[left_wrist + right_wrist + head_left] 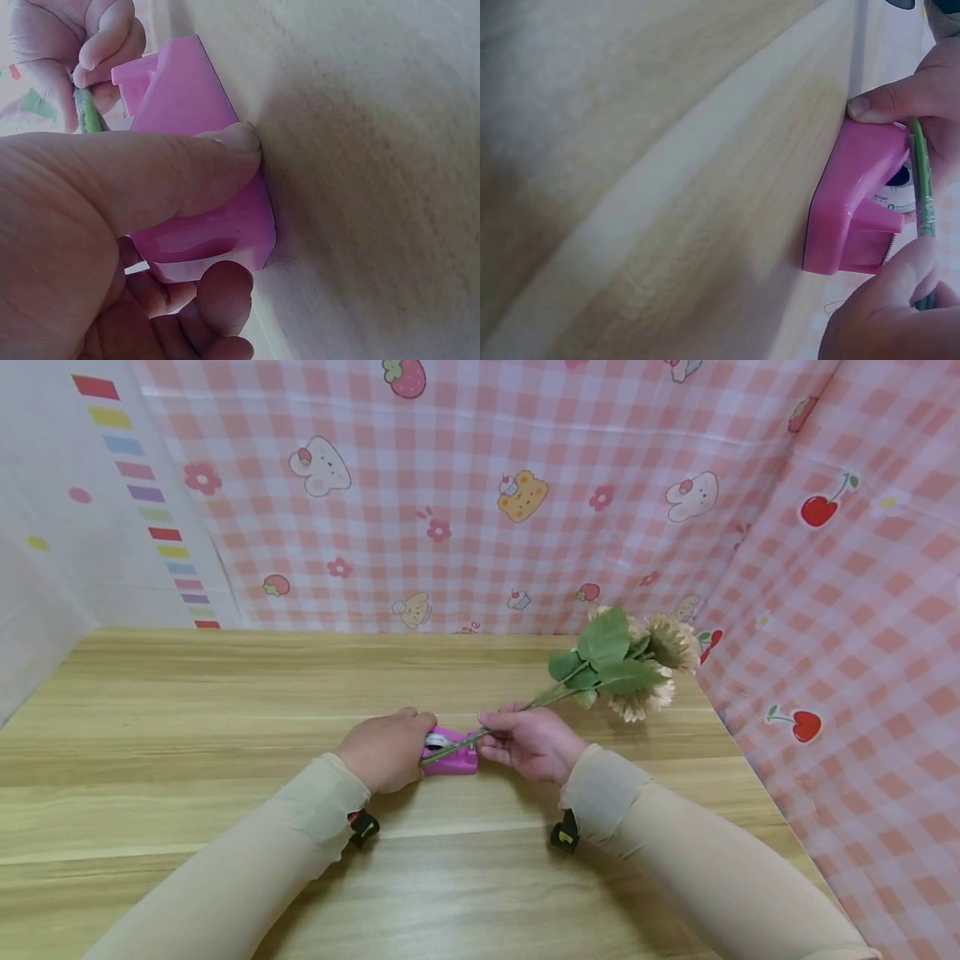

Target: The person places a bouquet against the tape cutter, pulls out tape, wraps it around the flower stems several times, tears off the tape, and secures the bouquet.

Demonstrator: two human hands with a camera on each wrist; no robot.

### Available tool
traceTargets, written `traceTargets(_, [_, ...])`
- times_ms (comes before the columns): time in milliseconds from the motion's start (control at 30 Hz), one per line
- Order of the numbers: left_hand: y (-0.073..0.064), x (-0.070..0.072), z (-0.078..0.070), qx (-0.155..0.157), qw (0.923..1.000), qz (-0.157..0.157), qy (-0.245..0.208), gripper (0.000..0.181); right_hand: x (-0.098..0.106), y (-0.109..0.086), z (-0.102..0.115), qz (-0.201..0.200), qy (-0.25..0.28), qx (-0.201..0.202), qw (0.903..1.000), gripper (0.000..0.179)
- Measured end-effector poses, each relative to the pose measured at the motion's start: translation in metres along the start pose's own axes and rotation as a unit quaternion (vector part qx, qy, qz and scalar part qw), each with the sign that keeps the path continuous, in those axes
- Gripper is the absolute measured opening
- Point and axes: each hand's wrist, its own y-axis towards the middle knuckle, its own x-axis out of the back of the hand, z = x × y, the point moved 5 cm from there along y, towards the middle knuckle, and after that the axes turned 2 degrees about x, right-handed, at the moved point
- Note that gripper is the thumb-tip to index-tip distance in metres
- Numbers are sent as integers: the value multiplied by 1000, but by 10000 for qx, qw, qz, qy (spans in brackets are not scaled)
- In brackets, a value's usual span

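Note:
A pink tape dispenser point(459, 765) stands on the table, and my left hand point(386, 750) grips its left end. In the left wrist view the thumb point(202, 169) lies along the dispenser's side, with fingers curled at its end. A roll of tape point(895, 198) sits inside, and a toothed cutter point(889, 249) faces my right hand point(536, 745). That hand pinches the green stems point(551, 696) of a flower bunch between thumb and fingers. The stems slant over the dispenser; something clear and shiny shows on them point(927, 214). Pale blooms point(672, 643) and green leaves point(606, 639) point to the back right.
The wood-grain table point(225, 710) runs back to a pink checked cloth point(450, 443) hung behind and along the right side. White cloth point(45, 568) hangs at the left. A black strap point(363, 828) is on each wrist.

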Motion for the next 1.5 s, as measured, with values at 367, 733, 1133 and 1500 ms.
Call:
traceTargets(367, [0,0,1,2,10000,-22,-40,59,0,0,0,-226,-236,102,9994,23])
traceTargets(733, [0,-1,2,26,10000,-23,-50,60,5,-4,-2,-450,-330,70,9984,11])
traceTargets(1133, [0,0,1,31,10000,4,-88,57,3,-4,0,-524,-281,94,9982,12])
traceTargets(1500, [0,0,1,62,9999,-33,-101,53,-2,4,-1,-815,-114,202,9964,13])
